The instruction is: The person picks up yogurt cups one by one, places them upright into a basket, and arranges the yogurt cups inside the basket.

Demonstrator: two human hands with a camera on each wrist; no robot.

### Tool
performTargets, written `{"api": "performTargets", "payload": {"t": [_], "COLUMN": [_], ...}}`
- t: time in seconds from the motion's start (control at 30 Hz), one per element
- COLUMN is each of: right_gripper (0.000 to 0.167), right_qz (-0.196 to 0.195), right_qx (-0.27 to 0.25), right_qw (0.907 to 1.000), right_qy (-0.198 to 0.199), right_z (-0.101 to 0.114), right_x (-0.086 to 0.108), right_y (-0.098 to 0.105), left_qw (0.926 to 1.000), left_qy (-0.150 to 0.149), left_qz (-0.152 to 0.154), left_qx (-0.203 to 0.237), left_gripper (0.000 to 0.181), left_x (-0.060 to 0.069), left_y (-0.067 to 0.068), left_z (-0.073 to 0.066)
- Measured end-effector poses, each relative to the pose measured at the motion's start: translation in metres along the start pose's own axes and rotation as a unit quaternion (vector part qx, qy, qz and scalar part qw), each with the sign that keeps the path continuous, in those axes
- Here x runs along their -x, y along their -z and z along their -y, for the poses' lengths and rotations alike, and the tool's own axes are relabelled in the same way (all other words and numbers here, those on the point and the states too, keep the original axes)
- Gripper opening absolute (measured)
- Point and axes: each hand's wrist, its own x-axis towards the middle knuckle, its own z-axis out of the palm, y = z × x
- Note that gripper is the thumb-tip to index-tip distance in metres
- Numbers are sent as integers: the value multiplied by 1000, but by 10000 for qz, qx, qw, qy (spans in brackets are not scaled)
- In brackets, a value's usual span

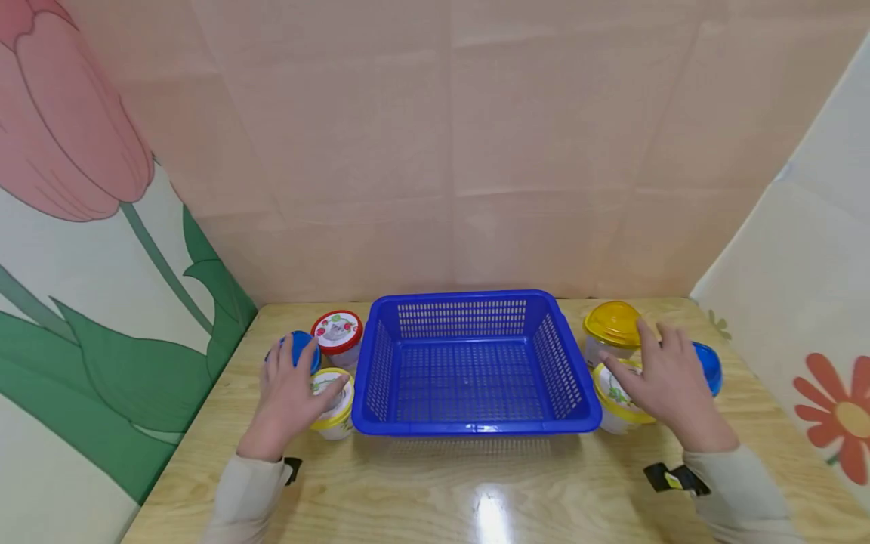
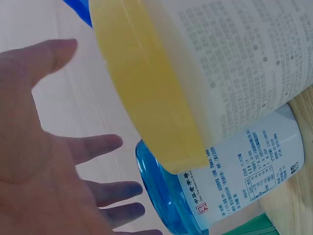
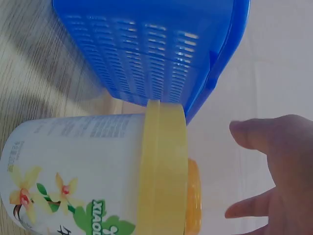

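My left hand (image 1: 285,400) hovers with spread fingers over a blue-lidded jar (image 1: 303,349) and a yellow-rimmed jar (image 1: 334,423). In the left wrist view, a gap separates the fingers from the yellow lid (image 2: 142,83) and the blue lid (image 2: 164,191). Behind them stands a red-lidded jar (image 1: 337,332). On the other side, my right hand (image 1: 673,381) is spread above another yellow-rimmed jar (image 1: 615,415), apart from its lid (image 3: 164,171) in the right wrist view. Nearby are a jar with a domed yellow lid (image 1: 612,323) and a partly hidden blue-lidded one (image 1: 708,369).
Between the two groups of jars sits a blue plastic basket (image 1: 476,429) with slotted walls and nothing inside. Everything stands on a wood-grain table (image 1: 421,499). A beige cloth backdrop (image 1: 448,151) rises behind, with flower-printed panels at both sides.
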Motion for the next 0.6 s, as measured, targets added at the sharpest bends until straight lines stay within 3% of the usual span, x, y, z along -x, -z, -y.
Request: {"api": "performTargets", "payload": {"t": [0.1,0.3,0.4,0.6], "right_gripper": [77,51,47,45], "right_qz": [-183,-660,-580,114], "right_qx": [-78,-336,-450,-716], "right_qw": [9998,9970,9972,9974], "right_qy": [23,238,166,51], "right_z": [6,24,32,44], "right_x": [0,1,3,0], "right_y": [2,7,10,11], "left_qw": [9997,9966,9964,9977], "left_qy": [67,574,629,598], "left_qz": [-250,-592,-569,-277], "left_qx": [35,-2,-11,-161], "left_gripper": [84,73,68,62], "left_x": [5,17,21,27], "left_y": [2,8,10,10], "left_z": [-1,-3,-4,0]}}
